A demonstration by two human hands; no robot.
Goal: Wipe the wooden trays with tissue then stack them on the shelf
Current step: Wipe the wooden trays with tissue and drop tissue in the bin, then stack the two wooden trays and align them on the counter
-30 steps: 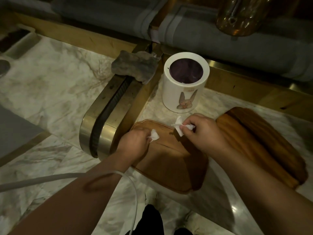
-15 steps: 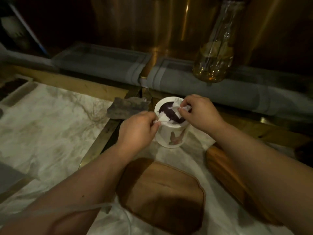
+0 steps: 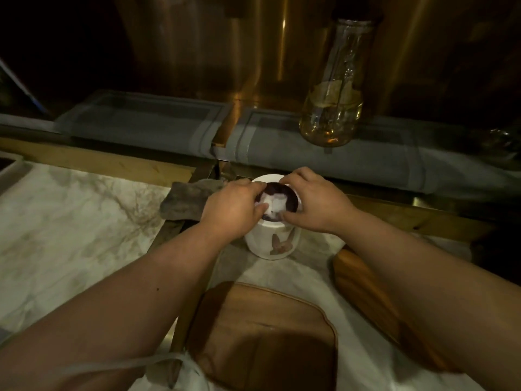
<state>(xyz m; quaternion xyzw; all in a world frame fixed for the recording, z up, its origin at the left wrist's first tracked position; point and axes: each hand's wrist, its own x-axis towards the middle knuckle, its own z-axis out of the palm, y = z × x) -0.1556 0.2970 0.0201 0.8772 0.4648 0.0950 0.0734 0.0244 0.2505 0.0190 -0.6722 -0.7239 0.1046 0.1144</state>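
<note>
A white round container (image 3: 266, 245) with a rabbit picture stands on the marble counter (image 3: 70, 221). Crumpled white tissue (image 3: 275, 204) sits in its dark opening. My left hand (image 3: 231, 210) is at the left rim with its fingertips pinched on the tissue. My right hand (image 3: 315, 204) curls over the far and right rim, thumb beside the tissue; its grip is unclear. A wooden tray (image 3: 262, 334) lies flat just below the container, between my forearms. More stacked wooden trays (image 3: 363, 280) lie to the right, partly hidden by my right forearm.
A glass bottle (image 3: 332, 108) with yellowish liquid stands behind the container on folded grey cloths (image 3: 146, 122). A crumpled grey rag (image 3: 186, 201) lies left of the container. A white cable (image 3: 127, 365) crosses my left forearm. A brass strip runs under my left arm.
Both hands lifted the tissue pieces off the near tray, carried them to the container and now press them into its opening. The view tilted up toward the back wall.
</note>
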